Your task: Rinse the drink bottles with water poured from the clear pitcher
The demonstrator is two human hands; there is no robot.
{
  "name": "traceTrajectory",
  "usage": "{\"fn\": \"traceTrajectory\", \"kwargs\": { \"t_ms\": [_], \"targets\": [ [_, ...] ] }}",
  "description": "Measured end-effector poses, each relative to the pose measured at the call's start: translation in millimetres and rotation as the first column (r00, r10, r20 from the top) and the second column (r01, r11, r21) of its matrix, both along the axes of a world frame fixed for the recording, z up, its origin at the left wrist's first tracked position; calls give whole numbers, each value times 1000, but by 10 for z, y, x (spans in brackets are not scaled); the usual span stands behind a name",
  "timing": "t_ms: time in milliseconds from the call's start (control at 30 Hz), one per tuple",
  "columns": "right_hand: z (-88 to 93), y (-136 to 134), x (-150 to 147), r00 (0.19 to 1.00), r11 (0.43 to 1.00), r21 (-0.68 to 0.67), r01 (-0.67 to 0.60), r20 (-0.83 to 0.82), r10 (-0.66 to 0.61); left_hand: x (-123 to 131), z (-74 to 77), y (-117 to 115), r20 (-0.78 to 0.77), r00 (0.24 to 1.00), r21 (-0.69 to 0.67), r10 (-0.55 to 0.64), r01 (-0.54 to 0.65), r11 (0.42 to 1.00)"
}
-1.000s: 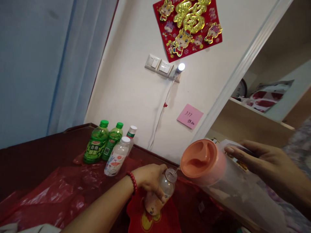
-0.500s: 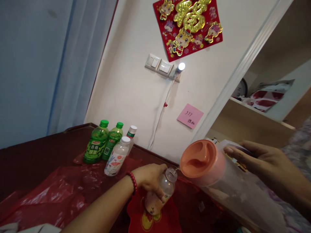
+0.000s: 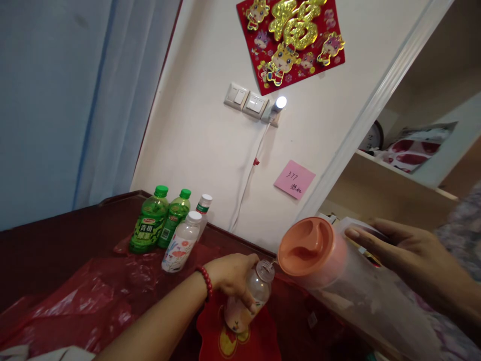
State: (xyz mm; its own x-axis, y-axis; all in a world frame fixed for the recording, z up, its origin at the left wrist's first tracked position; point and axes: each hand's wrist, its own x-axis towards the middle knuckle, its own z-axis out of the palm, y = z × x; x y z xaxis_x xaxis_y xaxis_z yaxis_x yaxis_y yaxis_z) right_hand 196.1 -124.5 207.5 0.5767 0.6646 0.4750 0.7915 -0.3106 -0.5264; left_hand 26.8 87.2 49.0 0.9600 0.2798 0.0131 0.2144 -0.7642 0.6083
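Note:
My left hand (image 3: 235,281), with a red bead bracelet (image 3: 205,282) at the wrist, is wrapped round a clear uncapped bottle (image 3: 263,288) with a printed pattern. The bottle rests on a red scalloped tray (image 3: 259,341). My right hand (image 3: 409,250) grips the handle of a translucent pitcher (image 3: 361,296) that is tipped to the left. Its orange lid (image 3: 308,245) is close to the bottle's mouth, and a thin stream of liquid runs between the two. How full the bottle is I cannot tell.
Behind my left hand stand two green bottles (image 3: 148,225), a capped white patterned bottle (image 3: 182,243) and another white-capped bottle (image 3: 205,206). Red plastic sheeting (image 3: 93,296) covers part of the dark table (image 3: 48,240). A cord (image 3: 246,188) hangs from a wall socket.
Both hands, the bottle and the tilted pitcher keep almost the same positions. The pitcher's lid has shifted very slightly to the left.

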Motion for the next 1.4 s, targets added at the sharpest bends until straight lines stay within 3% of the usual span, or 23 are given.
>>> {"fn": "traceTrajectory", "kwargs": {
  "t_ms": [200, 300, 467, 733, 967, 1233, 1400],
  "targets": [
    [-41, -9, 52, 1000, 1000, -20, -23, -6, 23, -10, 12, -7, 18, 1000, -22, -11, 11, 1000],
    [-90, -1, 99, 997, 999, -40, -3, 74, 6, -9, 3, -3, 27, 1000, -23, -12, 13, 1000],
    [-252, -6, 171, 992, 998, -46, -32, 119, 37, 11, -26, 15, 22, 1000, -10, -14, 15, 1000],
    [-524, -62, 294, 978, 991, 52, -121, 179, 110, 45, -42, 36, -1, 1000, -2, -29, 29, 1000],
    [-944, -133, 453, 973, 964, 256, -65, -197, 118, 52, -27, 39, 6, 999, -19, -47, 47, 999],
    [-1204, 82, 487, 954, 861, 507, 46, -279, 114, 56, 25, 32, 0, 999, -44, -52, 52, 998],
    [-1531, 401, 675, 928, 785, 612, 92, -339, 156, 84, 9, 41, 13, 999, -95, -49, 50, 994]
  ]
}}
